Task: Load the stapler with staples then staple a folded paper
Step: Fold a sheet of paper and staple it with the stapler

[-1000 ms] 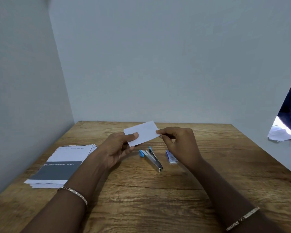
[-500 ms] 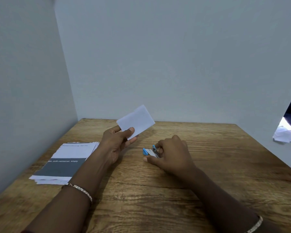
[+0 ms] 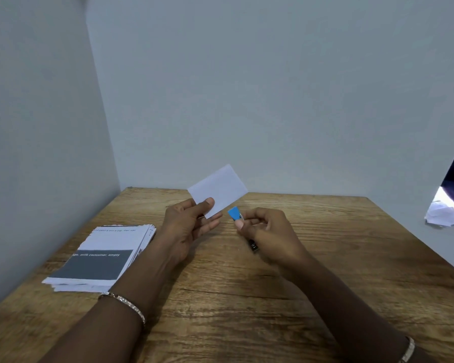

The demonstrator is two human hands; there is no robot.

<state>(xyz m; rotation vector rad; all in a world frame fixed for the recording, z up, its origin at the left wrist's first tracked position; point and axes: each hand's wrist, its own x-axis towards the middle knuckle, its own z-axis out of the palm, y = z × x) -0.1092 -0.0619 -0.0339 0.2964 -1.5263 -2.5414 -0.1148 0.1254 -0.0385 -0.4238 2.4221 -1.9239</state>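
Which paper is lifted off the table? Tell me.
The small blank white folded paper, pinched in the left hand; the printed sheet stack lies flat on the wooden table.

A single head-worn wide-angle view looked forward and down from close above the near edge of the wooden tabletop (image 3: 325, 258), facing the far wall corner (image 3: 121, 186), forearms entering from below

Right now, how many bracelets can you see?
2. One bracelet is on the left wrist, near the paper stack. The other bracelet is on the right wrist, at the bottom edge, partly cut off.
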